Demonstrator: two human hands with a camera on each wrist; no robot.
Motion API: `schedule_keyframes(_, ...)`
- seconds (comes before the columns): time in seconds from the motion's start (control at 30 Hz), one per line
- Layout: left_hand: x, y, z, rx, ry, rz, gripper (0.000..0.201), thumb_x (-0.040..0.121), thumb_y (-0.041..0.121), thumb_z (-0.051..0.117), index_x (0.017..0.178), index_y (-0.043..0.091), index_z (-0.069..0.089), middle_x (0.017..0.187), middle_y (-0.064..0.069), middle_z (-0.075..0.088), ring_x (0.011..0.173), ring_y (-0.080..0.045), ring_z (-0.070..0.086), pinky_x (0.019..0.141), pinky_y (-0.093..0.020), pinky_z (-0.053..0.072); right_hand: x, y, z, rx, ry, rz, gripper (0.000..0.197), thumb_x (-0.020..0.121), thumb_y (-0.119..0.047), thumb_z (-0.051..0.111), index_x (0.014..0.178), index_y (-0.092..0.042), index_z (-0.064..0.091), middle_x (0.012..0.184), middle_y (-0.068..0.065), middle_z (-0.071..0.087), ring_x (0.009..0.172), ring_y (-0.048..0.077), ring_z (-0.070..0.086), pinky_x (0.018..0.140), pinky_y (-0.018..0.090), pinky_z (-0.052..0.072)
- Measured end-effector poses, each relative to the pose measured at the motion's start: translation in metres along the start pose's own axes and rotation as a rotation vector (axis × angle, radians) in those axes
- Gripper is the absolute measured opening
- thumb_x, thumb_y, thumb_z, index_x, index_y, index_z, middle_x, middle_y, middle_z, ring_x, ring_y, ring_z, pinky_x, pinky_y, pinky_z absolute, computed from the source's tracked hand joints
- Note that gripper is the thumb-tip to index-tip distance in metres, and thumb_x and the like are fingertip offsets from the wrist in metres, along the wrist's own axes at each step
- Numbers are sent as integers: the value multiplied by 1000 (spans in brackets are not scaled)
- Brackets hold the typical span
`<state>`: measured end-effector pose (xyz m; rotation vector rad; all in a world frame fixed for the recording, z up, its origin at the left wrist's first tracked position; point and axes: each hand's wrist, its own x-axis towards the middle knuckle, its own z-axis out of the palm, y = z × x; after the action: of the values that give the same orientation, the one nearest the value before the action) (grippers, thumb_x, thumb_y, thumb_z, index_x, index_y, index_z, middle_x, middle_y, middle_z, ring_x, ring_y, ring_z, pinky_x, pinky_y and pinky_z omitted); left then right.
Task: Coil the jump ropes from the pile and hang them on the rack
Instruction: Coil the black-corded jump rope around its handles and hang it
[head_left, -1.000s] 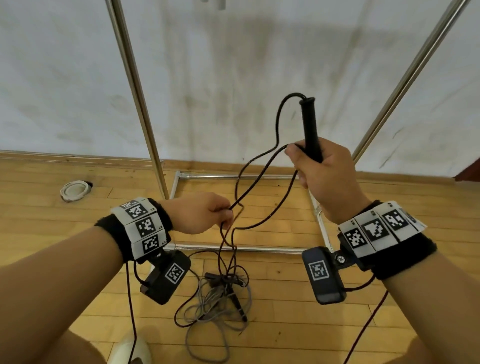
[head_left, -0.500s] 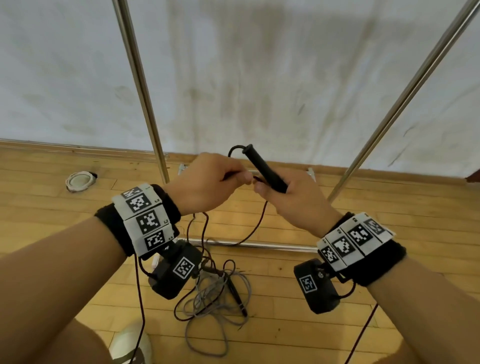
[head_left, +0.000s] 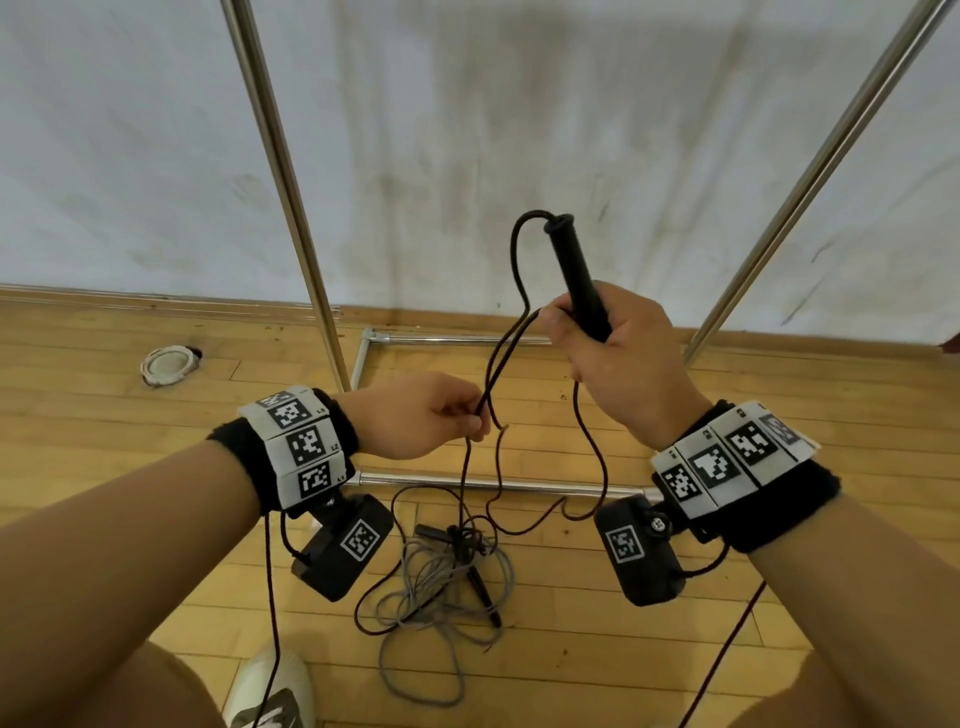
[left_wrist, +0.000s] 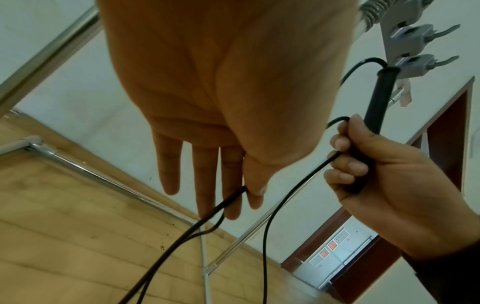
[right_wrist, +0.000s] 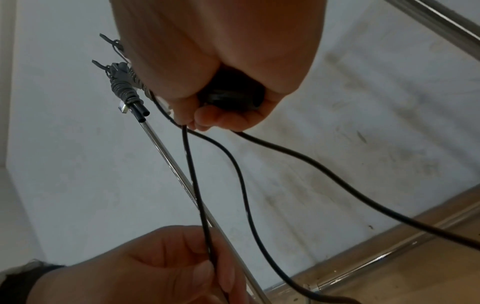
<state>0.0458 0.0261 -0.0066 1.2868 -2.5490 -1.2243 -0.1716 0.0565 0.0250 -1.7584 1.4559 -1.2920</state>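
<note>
your hands have drawn apart since half a second ago, when they met at chest height: your right hand has lifted the black handle upright again, and your left hand has dropped lower and to the side, paying out cord between them.

your right hand's fingers are clenched round the lower part of the handle, with gathered turns of the black jump rope caught under the thumb. your left hand pinches two strands of that rope between thumb and forefinger; the left wrist view shows its other fingers straight and relaxed.

coiling looks early: only a loop or two sits at the handle, and the rest of the thin, dark, limp cord trails to the pile on the wooden floor, tangled with a grey rope. its second handle appears to lie in that heap.

rack uprights stand just beyond your hands. the wrist views show a grey coiled rope already up there; this black one and the grey floor rope are left.
</note>
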Motion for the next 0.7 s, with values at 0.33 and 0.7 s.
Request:
schedule_keyframes(0.33, 7, -9, 17, 101, -73, -67, 33, 105, 31, 39, 89, 20, 66, 92, 7, 70, 89, -10, 62, 86, -31, 46, 10, 3, -32, 143, 181, 11, 8, 93, -26, 66, 87, -20, 67, 71, 4, 62, 52, 11, 54, 52, 24, 47)
schedule_keyframes(0.7, 0, 24, -2, 49, 226, 37, 31, 104, 39, 40, 86, 26, 62, 63, 7, 51, 53, -5, 51, 57, -34, 57, -10, 10, -26, -171, -169, 72, 17, 90, -27, 69, 106, -29, 70, 61, -18, 60, 47, -1, 51, 49, 15, 41)
